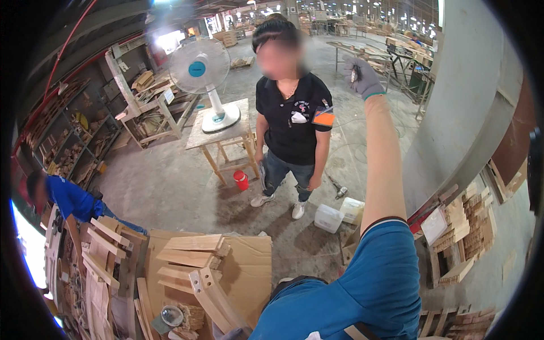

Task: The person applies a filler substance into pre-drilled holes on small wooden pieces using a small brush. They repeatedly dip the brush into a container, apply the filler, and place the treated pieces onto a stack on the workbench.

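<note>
Grey-gloved R hand (362, 78) raised, curled round small dark item (356, 74); L hand (241, 333) nearly cropped, grip can't be told; drilled wood pc. (213, 297) seen just beside.

Pale, slanted, holed wooden piece (218, 301); small dark object (356, 74), raised

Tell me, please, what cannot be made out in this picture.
All in the head view:
Small dark object in the right hand: too small, partly covered by gloved fingers.
Grey shape: cut off by the lower edge; possibly the left hand.
Drilled wooden piece: near end hidden by that shape.
Shelving at left: contents too small to identify.
</note>
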The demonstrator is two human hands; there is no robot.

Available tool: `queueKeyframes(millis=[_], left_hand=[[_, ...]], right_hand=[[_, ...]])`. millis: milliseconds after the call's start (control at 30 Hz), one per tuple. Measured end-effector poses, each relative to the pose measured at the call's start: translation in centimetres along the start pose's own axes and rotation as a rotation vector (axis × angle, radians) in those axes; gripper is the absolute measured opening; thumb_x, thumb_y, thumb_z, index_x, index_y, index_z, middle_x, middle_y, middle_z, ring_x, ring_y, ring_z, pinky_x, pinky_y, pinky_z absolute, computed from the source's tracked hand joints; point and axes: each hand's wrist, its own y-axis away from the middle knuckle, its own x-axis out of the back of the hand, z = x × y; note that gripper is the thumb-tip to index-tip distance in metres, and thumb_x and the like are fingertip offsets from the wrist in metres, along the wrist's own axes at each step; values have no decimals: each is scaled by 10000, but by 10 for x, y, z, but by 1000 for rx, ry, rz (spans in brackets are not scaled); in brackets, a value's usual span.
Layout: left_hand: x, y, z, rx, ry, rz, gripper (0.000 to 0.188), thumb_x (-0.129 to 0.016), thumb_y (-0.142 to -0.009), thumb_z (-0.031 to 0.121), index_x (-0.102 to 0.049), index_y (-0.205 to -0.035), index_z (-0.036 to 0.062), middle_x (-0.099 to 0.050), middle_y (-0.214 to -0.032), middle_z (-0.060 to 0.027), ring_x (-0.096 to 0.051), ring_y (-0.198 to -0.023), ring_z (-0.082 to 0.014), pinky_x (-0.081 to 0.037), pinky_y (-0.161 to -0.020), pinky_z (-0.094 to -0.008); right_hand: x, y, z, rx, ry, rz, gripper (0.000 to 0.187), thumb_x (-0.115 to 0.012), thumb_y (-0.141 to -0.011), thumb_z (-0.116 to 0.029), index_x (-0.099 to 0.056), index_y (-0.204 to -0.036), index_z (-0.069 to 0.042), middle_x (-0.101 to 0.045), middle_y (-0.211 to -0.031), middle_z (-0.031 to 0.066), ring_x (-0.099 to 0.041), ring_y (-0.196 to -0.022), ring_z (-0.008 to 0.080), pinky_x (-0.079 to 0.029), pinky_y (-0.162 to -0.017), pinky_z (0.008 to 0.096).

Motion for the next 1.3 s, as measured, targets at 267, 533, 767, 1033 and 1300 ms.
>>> queueKeyframes(millis=[267,533,767,1033,1300], left_hand=[[-18,8,16,-74,-43,30,732,-669,-707,-25,-374,-1374,30,-587,-1132,-159,-604,-981,-248,-529,-765,-344],[-32,15,32,-202,55,132,803,-731,-510,122,-492,-1267,5,-609,-1062,-89,-607,-957,-223,-501,-821,-322],[-10,20,34,-201,169,257,898,-762,-492,7,-449,-1334,-4,-590,-1163,-72,-555,-1075,-171,-454,-912,-310],[40,65,16,-253,300,599,877,-724,-502,-22,-435,-1330,-11,-605,-1138,-85,-602,-1010,-190,-506,-849,-315],[116,34,34,-184,134,923,726,-669,-561,29,-484,-1263,2,-618,-1045,-64,-618,-908,-178,-525,-779,-303]], right_hand=[[-45,57,1,92,-66,-485,362,-519,-863,-86,-555,-1194,56,-574,-671,20,-557,-570,109,-430,-435,229],[-181,127,132,-104,548,-756,161,-670,-763,15,-628,-915,44,-663,-776,101,-656,-675,152,-538,-609,262],[-252,154,289,-508,395,-828,74,-666,-819,4,-600,-850,-5,-661,-810,81,-646,-732,138,-547,-669,261],[-325,204,435,-771,254,-931,60,-629,-875,-46,-587,-861,-5,-643,-804,84,-653,-725,136,-558,-677,264],[-376,287,560,-850,126,-998,66,-646,-857,-41,-593,-880,-10,-636,-798,43,-618,-728,95,-525,-673,232]])
